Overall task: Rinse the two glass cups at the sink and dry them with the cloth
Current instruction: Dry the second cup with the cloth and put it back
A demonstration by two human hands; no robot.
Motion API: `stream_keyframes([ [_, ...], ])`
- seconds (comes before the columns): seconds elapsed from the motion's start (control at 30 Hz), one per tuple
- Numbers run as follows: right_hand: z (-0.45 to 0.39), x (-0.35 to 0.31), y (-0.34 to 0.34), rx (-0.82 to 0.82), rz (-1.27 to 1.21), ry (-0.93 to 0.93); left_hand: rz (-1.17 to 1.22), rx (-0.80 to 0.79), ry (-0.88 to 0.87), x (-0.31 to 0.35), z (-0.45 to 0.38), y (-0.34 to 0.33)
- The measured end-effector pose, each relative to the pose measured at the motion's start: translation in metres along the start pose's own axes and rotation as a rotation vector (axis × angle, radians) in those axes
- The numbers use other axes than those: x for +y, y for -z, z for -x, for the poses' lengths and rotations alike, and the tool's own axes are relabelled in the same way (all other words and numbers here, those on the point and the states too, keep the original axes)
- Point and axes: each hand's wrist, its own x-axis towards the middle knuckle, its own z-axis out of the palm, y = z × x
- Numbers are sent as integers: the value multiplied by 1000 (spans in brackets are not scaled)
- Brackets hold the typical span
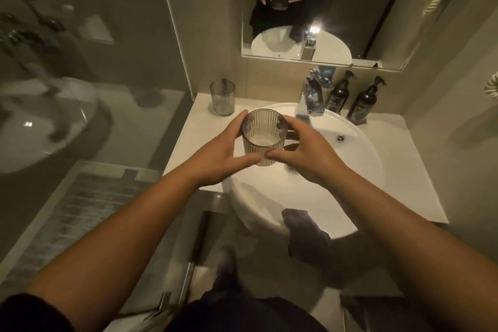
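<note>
Both hands, our left hand [218, 153] and right hand [304, 153], clasp the ribbed glass cup [263, 135] upright above the sink [358, 170] edge; the faucet [310, 105] lies just beyond-right, nearer our right hand. Second cup [222, 98] waits on the counter [188, 137].

text: none legible | pump bottles [350, 98] — labels too blurred to read
</note>
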Motion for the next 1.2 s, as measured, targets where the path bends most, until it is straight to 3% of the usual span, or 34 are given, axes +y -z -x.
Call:
stream_keyframes([
  [0.13, -63, 12, -6, 29, 38, 2, -71, 98, -42, -32, -67, 20],
  [0.57, -261, 89, -36, 105, 62, -257, 87, 58, 10, -116, -285, 30],
  [0.87, -301, 123, -59, 44, 195, -335, 65, 70, 230, -154, -325, -10],
  [1.2, -306, 137, -73, 39, 285, -387, 85, 59, 252, -167, -333, -19],
])
